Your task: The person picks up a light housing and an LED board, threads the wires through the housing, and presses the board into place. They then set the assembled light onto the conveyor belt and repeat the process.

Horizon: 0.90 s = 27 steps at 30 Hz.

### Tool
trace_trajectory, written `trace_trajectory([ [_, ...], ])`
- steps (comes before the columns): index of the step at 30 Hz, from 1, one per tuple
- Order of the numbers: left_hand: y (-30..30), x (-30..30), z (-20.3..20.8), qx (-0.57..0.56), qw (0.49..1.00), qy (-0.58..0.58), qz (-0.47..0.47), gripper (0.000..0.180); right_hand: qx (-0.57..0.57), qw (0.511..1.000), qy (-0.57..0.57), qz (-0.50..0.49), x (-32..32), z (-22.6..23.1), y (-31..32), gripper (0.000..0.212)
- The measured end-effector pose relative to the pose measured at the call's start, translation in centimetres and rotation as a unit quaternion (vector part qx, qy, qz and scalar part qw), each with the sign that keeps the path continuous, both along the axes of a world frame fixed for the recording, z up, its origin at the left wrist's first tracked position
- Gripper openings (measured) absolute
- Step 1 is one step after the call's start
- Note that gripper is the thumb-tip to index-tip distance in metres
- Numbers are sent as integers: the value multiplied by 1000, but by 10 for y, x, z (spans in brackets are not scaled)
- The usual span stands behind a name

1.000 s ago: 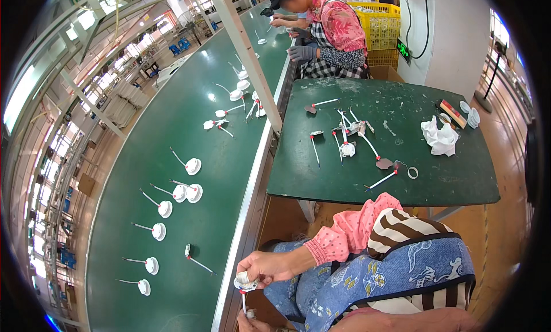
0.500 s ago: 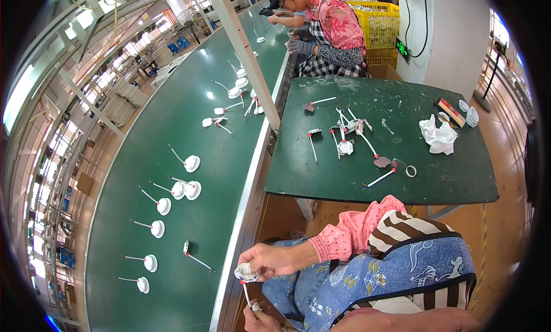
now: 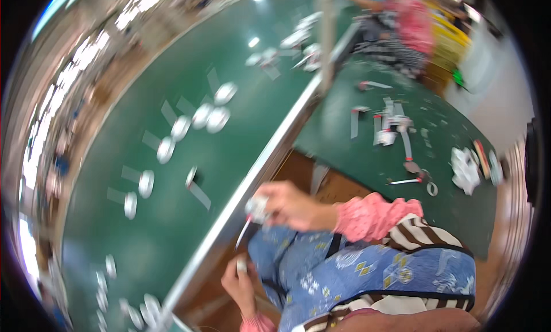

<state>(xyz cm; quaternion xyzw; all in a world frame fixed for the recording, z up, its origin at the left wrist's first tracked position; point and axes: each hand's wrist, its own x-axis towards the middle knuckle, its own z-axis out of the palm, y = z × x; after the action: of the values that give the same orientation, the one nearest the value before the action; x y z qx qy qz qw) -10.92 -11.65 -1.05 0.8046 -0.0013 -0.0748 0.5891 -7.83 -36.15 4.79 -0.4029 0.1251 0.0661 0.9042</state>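
My right hand [image 3: 293, 205], in a pink sleeve, grips a small white part [image 3: 257, 208] between thumb and fingers. A red joint and a short white cable [image 3: 243, 234] hang from that part, above my lap. Just below the cable's free end is my left hand [image 3: 238, 283], its fingers curled. Something whitish shows at its fingertips, too smeared to name. Several round white parts with cables [image 3: 181, 127] lie on the green conveyor belt [image 3: 189, 246]. A smaller part with a white cable [image 3: 198, 188] lies closer to the belt's metal edge.
A green side table [image 3: 350, 142] carries a cluster of cabled parts [image 3: 390, 125], a ring [image 3: 431, 188] and a crumpled white bag [image 3: 465, 171]. A metal post [image 3: 327, 39] rises at the belt's metal rail [image 3: 252, 180]. A co-worker in pink [image 3: 410, 22] sits beyond, beside yellow crates [image 3: 450, 39].
The view has swung, blurring the scene and bringing more parts into sight at the belt's near end. My left hand now appears apart from the cable's end; my right hand still holds the white part.
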Motion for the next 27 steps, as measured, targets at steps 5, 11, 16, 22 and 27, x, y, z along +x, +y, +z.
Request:
trace_trajectory([
  [5,5,-8,12,-9,996,-55,63,20,-94,992,-55,61,-1,-9,5,15],
  [11,-4,-9,33,187,919,-328,110,30,-112,981,-73,138,3,-3,32,18],
  [16,0,11,28,-79,986,-144,-38,24,-102,972,-62,201,5,1,48,17],
  [22,9,8,23,-104,992,-21,-70,18,-66,969,-9,238,6,-4,50,17],
  [27,106,24,24,352,876,-318,88,23,-73,981,-26,177,10,-12,24,13],
])
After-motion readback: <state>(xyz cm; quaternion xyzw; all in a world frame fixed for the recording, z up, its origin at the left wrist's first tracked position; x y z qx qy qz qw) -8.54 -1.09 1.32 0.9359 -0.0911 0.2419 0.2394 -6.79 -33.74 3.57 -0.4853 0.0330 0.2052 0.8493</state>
